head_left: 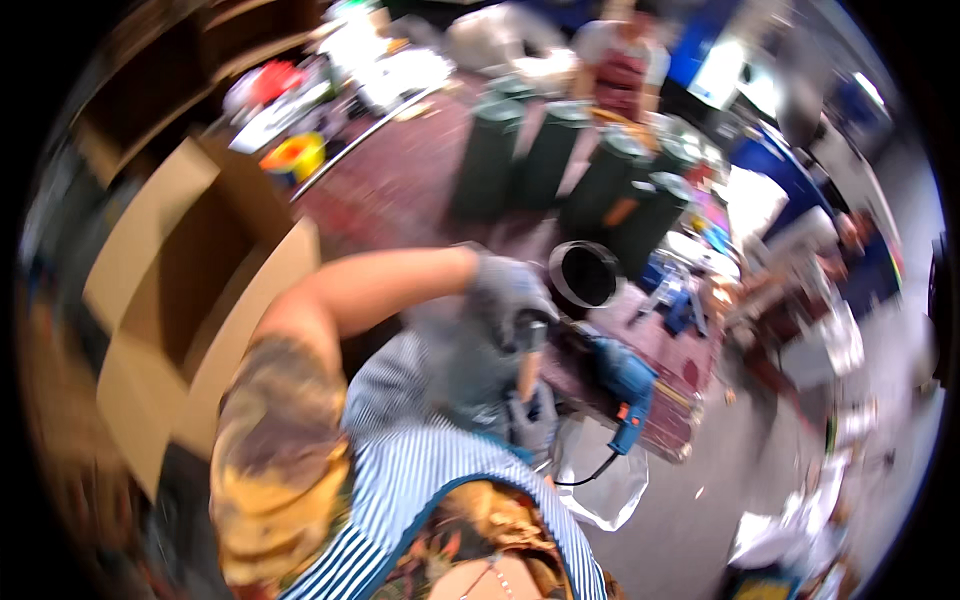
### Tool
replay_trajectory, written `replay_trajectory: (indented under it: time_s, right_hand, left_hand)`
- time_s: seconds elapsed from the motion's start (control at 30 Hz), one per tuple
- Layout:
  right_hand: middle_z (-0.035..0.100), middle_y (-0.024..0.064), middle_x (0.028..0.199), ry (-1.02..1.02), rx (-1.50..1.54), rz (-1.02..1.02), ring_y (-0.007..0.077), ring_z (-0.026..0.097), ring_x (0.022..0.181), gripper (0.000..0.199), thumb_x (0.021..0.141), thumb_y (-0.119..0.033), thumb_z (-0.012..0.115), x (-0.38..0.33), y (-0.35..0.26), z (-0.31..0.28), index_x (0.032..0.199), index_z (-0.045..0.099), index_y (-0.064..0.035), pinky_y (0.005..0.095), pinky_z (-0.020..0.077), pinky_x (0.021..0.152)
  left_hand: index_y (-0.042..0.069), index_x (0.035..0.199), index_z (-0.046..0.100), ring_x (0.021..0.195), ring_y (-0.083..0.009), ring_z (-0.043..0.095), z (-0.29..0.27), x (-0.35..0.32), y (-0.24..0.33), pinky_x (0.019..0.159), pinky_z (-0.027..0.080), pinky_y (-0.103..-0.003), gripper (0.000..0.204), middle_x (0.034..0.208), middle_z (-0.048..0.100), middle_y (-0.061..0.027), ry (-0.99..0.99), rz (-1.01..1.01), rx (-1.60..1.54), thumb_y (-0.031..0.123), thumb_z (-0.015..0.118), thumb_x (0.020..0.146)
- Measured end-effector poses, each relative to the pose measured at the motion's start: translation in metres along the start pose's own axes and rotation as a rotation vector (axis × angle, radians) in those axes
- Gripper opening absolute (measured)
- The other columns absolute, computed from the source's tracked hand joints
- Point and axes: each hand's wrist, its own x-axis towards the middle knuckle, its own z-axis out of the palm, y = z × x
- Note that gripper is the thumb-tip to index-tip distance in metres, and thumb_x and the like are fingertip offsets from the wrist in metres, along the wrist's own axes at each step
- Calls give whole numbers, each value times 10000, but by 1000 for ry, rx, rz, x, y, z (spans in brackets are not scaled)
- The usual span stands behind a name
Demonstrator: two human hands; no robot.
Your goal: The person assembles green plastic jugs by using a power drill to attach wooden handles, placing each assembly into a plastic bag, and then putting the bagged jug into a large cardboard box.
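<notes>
My left hand (508, 298), in a grey glove, is bent in front of my chest above the table's near edge. Its fingers look closed at a small dark and silvery thing (533, 326), blurred beyond naming. Just below shows a narrow tan piece (528, 376); whether it joins that thing, I cannot tell. My right hand (535, 425), also grey-gloved, is lower and close to my apron, its fingers smeared by motion. To its right a blue power drill (622, 378) lies at the table edge, black cord hanging down. Beyond my left hand is a dark cylinder (553, 268) with a pale rim, its open end showing.
Several dark green cylinders (487, 160) stand on the dark red table (390, 185). An open cardboard box (150, 350) is at left, near a yellow tape roll (295, 157). Blue tools (680, 305) lie at right. A white bag (610, 490) hangs below. Other people are beyond the table.
</notes>
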Motion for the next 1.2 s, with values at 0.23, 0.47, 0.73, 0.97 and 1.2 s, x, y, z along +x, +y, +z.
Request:
replay_trajectory:
  time_s: [0.23, 0.47, 0.73, 0.97, 1.2]
  right_hand:
    - [472, 225, 1469, -147, 187, 223, 348, 487, 1339, 733, 824, -123, 732, -32, -49, 25, 1471, 414, 8, 411, 350, 1135]
    - [404, 274, 1512, -434, -514, -449, 427, 411, 1387, 801, 851, -331, 741, 22, -25, 13, 1497, 399, -2, 491, 347, 1150]
    - [493, 243, 1453, -523, -483, -284, 408, 470, 1356, 587, 886, -155, 703, 62, -64, 74, 1430, 517, -36, 465, 379, 1132]
    - [526, 198, 1440, -567, -673, -324, 366, 521, 1303, 594, 867, -241, 716, 51, -68, 80, 1404, 544, -52, 467, 407, 1085]
    - [562, 179, 1405, -525, -729, -188, 374, 556, 1256, 525, 890, -248, 686, 35, -63, 75, 1370, 576, -68, 441, 448, 1063]
  left_hand:
    - [176, 1099, 711, 944, -305, 669, 38, -91, 60, 851, 535, -445, 428, 992, 704, -60, 402, -267, -73, 223, 809, 686]
    - [44, 1243, 675, 1027, -174, 675, -16, -358, 196, 926, 542, -326, 512, 1164, 709, -104, 1126, -974, -109, 28, 703, 731]
    - [159, 1009, 722, 988, -251, 665, 0, -483, 117, 904, 523, -371, 220, 1013, 714, -45, 194, -1429, 1084, 71, 604, 846]
    - [185, 1292, 650, 1340, -301, 513, 136, -436, -120, 1059, 452, -438, 428, 1337, 636, -102, 78, -1601, -59, 377, 482, 948]
    - [153, 1373, 588, 1294, -355, 545, 174, -404, -166, 1047, 448, -430, 624, 1398, 586, -155, 203, -1588, -278, 566, 507, 913]
